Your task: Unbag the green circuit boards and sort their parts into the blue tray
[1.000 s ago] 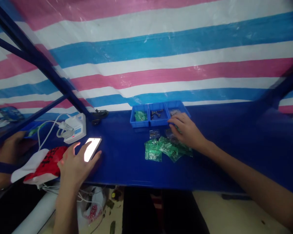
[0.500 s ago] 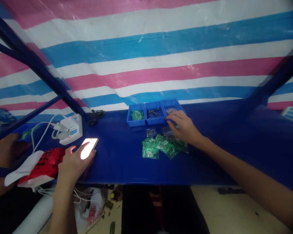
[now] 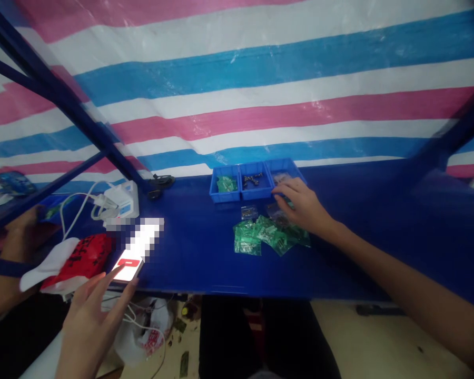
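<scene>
A phone [image 3: 126,269] with a bright, partly blurred-out screen lies on the blue table at the left. My left hand [image 3: 97,308] reaches over its near end with spread fingers, a fingertip at a red button on the screen. Towards the back, my right hand [image 3: 302,205] rests at the front of the right blue bin [image 3: 290,167], fingers loosely bent with no object visible in them. Below that hand lie several small green zip bags [image 3: 248,245] of small parts. A clear bag [image 3: 249,212] sits just behind them.
The left bin [image 3: 226,198] holds green bags; the middle bin [image 3: 256,193] holds small dark metal parts. A white power strip [image 3: 128,200] with cables and a red-and-white cap [image 3: 82,258] are at the left. Another person's arm [image 3: 18,239] is beyond the blue frame post [image 3: 79,126].
My left hand has drawn back towards the near edge, from the phone's side to its lower end. A red button now shows on the screen. My right hand stays at the bin.
</scene>
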`<state>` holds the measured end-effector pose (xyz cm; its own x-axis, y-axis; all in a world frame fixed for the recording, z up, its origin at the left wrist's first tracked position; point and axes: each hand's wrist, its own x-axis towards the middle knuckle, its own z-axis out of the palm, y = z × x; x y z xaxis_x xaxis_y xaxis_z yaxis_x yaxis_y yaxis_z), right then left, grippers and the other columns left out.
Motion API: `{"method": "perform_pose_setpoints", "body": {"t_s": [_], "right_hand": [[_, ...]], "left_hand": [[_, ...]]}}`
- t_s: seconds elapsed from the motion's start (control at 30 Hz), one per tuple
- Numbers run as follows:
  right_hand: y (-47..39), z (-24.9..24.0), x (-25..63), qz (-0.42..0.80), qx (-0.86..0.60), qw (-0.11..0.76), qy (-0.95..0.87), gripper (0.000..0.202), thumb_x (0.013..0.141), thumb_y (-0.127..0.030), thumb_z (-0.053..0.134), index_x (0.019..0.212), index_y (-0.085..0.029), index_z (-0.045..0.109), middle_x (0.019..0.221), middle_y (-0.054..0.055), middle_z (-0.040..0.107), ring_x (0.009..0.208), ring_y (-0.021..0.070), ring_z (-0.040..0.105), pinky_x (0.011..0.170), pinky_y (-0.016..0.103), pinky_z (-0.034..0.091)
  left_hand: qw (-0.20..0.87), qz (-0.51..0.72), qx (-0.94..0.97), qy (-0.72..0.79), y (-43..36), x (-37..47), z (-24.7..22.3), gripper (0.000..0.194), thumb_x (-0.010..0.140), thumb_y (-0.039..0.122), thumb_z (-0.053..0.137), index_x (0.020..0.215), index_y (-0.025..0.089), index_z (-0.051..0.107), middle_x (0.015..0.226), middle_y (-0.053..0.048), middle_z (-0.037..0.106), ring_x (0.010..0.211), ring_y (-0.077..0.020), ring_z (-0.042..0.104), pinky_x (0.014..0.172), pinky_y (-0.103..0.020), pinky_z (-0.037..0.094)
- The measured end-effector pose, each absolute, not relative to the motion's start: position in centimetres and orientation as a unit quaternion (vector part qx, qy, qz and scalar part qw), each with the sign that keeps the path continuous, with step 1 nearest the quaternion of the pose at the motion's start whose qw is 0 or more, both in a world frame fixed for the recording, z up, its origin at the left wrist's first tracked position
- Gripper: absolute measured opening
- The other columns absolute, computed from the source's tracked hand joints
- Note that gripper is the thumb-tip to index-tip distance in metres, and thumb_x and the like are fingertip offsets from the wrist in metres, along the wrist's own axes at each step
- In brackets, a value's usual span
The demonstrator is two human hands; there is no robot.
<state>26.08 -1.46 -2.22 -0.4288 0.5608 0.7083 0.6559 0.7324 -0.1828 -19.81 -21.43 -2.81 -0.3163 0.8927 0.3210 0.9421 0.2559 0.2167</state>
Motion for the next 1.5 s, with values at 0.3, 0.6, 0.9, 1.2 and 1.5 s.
{"method": "perform_pose_setpoints", "body": {"t_s": [0.3,0.6,0.9,1.2,1.5], "right_hand": [[-1.4,-2.4,26.1,-0.068,-0.358,0.401,-0.841,0.018,0.097,-0.020,0.049,0.107,-0.021,0.063,0.101,0.011,0.066,0.095,0.0274,0.058,0.081,0.043,0.051],[-1.5,-2.2,26.1,-0.056,-0.354,0.399,-0.844,0.020,0.096,-0.019,0.050,0.109,-0.022,0.064,0.102,0.011,0.067,0.095,0.0283,0.058,0.083,0.046,0.051],[-1.7,-1.9,26.0,-0.061,-0.352,0.395,-0.846,0.018,0.096,-0.018,0.049,0.107,-0.019,0.064,0.102,0.013,0.067,0.095,0.0281,0.059,0.084,0.045,0.051],[-1.6,-2.1,26.0,-0.047,-0.355,0.399,-0.844,0.021,0.095,-0.019,0.050,0.109,-0.022,0.066,0.101,0.011,0.067,0.095,0.0287,0.059,0.082,0.046,0.052],[-1.6,-2.2,26.1,-0.054,-0.354,0.395,-0.846,0.018,0.097,-0.019,0.049,0.107,-0.022,0.063,0.099,0.010,0.066,0.096,0.0279,0.059,0.083,0.045,0.051]], "left_hand": [[0.041,-0.209,-0.529,-0.822,-20.5,-19.9,-3.2,0.061,0.088,0.062,0.048,0.135,0.023,0.054,0.128,-0.010,0.062,0.115,-0.0338,0.060,0.103,-0.049,0.047],[-0.004,-0.240,-0.414,-0.878,-19.4,-21.7,-3.0,0.043,0.092,0.043,0.041,0.131,0.033,0.058,0.123,-0.001,0.067,0.118,-0.0306,0.062,0.106,-0.048,0.046],[0.007,-0.249,-0.436,-0.864,-19.4,-22.5,-4.0,0.041,0.090,0.038,0.043,0.128,0.039,0.057,0.126,0.009,0.066,0.117,-0.0236,0.063,0.109,-0.041,0.045],[0.034,-0.259,-0.451,-0.854,-19.2,-22.4,-4.4,0.038,0.088,0.038,0.043,0.123,0.038,0.058,0.127,0.007,0.066,0.118,-0.0271,0.063,0.109,-0.045,0.045],[0.041,-0.236,-0.452,-0.859,-18.9,-21.9,-4.2,0.035,0.092,0.039,0.040,0.123,0.038,0.057,0.124,0.006,0.066,0.118,-0.0272,0.062,0.106,-0.048,0.047]]}}
